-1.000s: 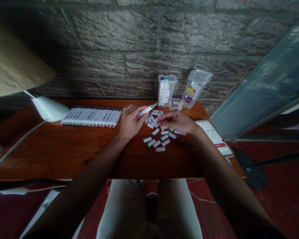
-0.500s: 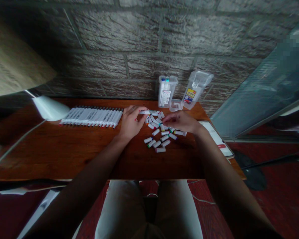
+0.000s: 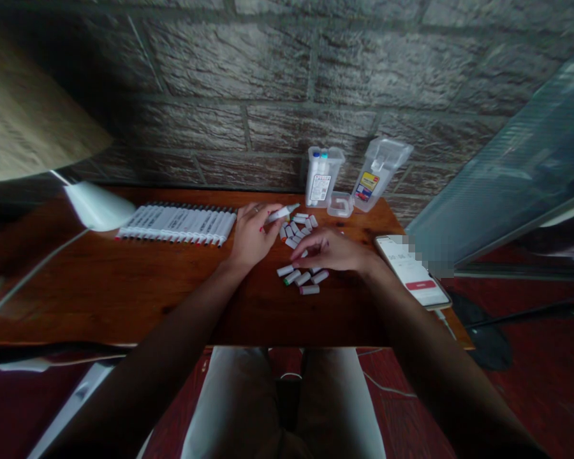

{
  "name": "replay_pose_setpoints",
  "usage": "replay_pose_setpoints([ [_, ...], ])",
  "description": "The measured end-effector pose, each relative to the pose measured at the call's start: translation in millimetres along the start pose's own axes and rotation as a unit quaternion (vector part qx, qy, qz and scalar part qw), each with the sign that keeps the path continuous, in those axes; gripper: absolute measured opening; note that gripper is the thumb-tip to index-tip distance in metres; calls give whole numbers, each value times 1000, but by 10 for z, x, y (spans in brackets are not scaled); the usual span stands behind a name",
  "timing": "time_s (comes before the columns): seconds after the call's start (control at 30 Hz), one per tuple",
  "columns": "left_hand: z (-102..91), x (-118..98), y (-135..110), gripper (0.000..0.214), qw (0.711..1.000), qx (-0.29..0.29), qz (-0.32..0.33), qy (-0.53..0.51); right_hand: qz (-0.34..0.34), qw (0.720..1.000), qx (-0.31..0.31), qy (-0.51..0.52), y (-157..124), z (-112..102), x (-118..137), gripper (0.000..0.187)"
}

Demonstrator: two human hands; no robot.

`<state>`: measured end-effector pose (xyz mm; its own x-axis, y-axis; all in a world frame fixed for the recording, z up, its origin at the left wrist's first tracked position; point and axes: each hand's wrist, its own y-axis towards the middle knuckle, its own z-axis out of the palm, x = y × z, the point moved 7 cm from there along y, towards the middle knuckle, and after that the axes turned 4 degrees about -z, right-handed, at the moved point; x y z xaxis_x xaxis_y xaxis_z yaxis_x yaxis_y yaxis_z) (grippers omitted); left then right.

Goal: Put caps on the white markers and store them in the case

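My left hand (image 3: 254,236) is closed around a white marker (image 3: 280,213); its uncapped end points right and slightly up. Loose white marker caps (image 3: 309,289) with coloured ends lie scattered on the wooden table to the right of that hand. Over the middle of these caps, my right hand (image 3: 332,250) has its thumb and forefinger bent around one marker cap (image 3: 305,254), of which only a small part shows. Several other caps are hidden under the right hand. Left of my left hand, a row of white markers (image 3: 176,224) lies side by side.
A clear plastic case (image 3: 321,185) with markers inside stands by the brick wall, beside an open clear case (image 3: 370,182) and a small clear lid (image 3: 339,204). A phone (image 3: 411,271) lies at the table's right edge. At the left stands a lamp (image 3: 93,207).
My right hand has moved left and toward me, from the right side of the caps to a cap nearer the front. The marker in my left hand has tilted, its tip now raised.
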<state>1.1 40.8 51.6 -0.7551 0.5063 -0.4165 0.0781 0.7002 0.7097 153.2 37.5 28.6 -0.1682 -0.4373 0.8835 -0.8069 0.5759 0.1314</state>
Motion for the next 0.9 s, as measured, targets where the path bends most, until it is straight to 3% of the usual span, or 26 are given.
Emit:
replay_pose_setpoints([
  [0.1,-5,8,-4,19,1000,-9,4,2,12,999,-52,0,-20,-137,-48,26],
  [0.2,-1,19,-8,24,1000,-9,-3,-2,46,986,-136,-81,-87,-403,-134,38],
  [0.4,4,-23,-18,23,1000,11,1,8,136,907,-304,-257,-350,-957,-234,46],
  [0.53,6,-56,-14,15,1000,25,13,-1,222,879,-302,-294,-430,-1023,-345,34],
  [0.7,27,-66,0,10,999,36,22,-25,245,857,-323,-319,-471,-1067,-361,21],
  [0.8,31,-62,2,9,999,35,22,-32,245,863,-322,-302,-472,-1068,-368,23],
  [0.9,30,-65,1,9,999,31,30,-33,202,894,-297,-268,-386,-971,-351,32],
])
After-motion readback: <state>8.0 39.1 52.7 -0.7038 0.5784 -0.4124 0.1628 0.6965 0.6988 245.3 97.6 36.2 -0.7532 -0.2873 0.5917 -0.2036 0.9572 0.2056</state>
